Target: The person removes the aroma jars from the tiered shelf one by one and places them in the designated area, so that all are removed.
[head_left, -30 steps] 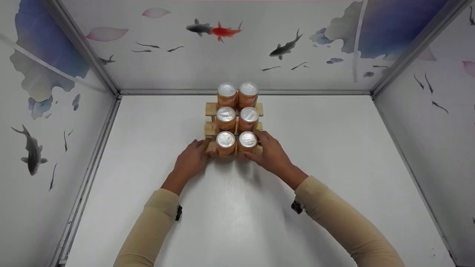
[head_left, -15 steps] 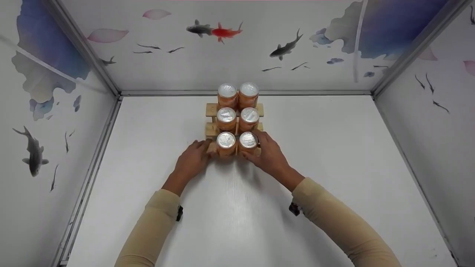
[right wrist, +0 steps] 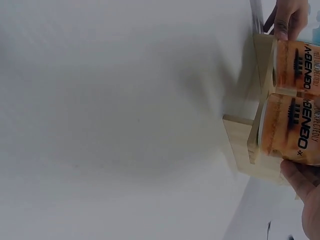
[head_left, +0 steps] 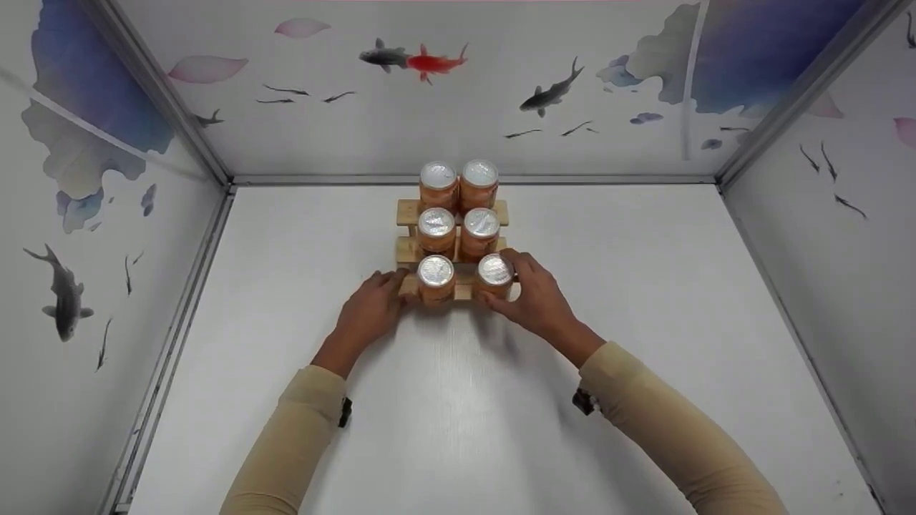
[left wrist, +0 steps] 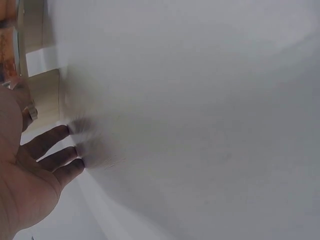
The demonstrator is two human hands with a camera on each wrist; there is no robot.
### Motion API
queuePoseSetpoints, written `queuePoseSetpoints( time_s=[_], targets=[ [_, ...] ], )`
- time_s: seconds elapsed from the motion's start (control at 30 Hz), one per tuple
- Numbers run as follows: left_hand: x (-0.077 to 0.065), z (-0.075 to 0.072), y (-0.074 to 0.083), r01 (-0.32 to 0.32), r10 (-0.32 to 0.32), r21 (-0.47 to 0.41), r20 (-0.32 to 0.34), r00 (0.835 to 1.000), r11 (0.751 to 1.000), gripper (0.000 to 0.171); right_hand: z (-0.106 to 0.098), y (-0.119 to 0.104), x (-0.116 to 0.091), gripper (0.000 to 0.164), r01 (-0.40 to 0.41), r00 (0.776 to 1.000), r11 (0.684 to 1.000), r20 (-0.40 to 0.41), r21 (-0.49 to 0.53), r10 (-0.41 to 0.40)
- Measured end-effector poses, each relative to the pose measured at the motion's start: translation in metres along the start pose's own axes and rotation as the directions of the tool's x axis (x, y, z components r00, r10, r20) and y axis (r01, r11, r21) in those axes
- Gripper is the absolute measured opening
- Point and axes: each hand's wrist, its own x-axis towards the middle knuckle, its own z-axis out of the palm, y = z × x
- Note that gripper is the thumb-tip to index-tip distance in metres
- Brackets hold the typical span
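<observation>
While clasped from the right between the thumb and fingers of the right hand (head_left: 535,297), stood upright at the right of the near shelf (head_left: 464,292) as the near-right orange ABENBO-lettered can (head_left: 494,282). Lay at that hand's left, with long axis vertical, far nearer to it than to the left hand (head_left: 373,304). Was set apart by a gap from the near-left can (head_left: 436,282); could not be judged as resting on that shelf or barely lifted. At the left end of the wooden three-shelf rack (head_left: 406,212), appeared pinched between thumb and forefinger of the left hand, with other fingers extended towards the white table (head_left: 444,429). Held two cans per shelf: beyond the near pair, a middle-left can (head_left: 436,232), middle-right can (head_left: 479,234), far-left can (head_left: 438,184) and far-right can (head_left: 479,184). Showed silvery tops (head_left: 437,173) on all six, with contents hidden beneath.
</observation>
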Motion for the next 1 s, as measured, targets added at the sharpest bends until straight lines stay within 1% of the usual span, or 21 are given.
queuePoseSetpoints(
  time_s=[0.23, 0.4, 0.57, 0.67, 0.83, 1.0],
  targets=[
    [-0.001, -0.001, 0.000, 0.019, -0.019, -0.004, 0.018, 1.000, 1.000, 0.061, -0.018, 0.011, -0.003, 0.079, -0.052, 0.999, 0.998, 0.004, -0.038, 0.052],
    [0.000, -0.001, 0.000, 0.029, -0.028, -0.012, 0.027, 0.999, 1.000, 0.061, -0.029, 0.022, -0.001, 0.078, -0.092, 0.996, 0.995, -0.014, -0.041, 0.091],
    [0.000, -0.001, -0.001, 0.011, -0.010, -0.016, 0.015, 1.000, 1.000, 0.057, -0.038, 0.034, 0.002, 0.078, -0.123, 0.992, 0.991, -0.046, -0.061, 0.120],
    [0.000, 0.000, -0.002, -0.002, 0.003, -0.009, 0.011, 1.000, 1.000, 0.055, -0.042, 0.041, 0.003, 0.077, -0.146, 0.988, 0.987, -0.058, -0.068, 0.142],
    [0.000, 0.001, -0.003, 0.003, -0.002, -0.014, 0.023, 1.000, 1.000, 0.056, -0.044, 0.052, 0.005, 0.075, -0.191, 0.980, 0.980, -0.060, -0.055, 0.188],
    [0.000, -0.001, -0.003, 0.009, -0.008, -0.021, 0.036, 0.999, 1.000, 0.056, -0.043, 0.062, 0.006, 0.074, -0.243, 0.969, 0.970, -0.053, -0.023, 0.242]
  ],
)
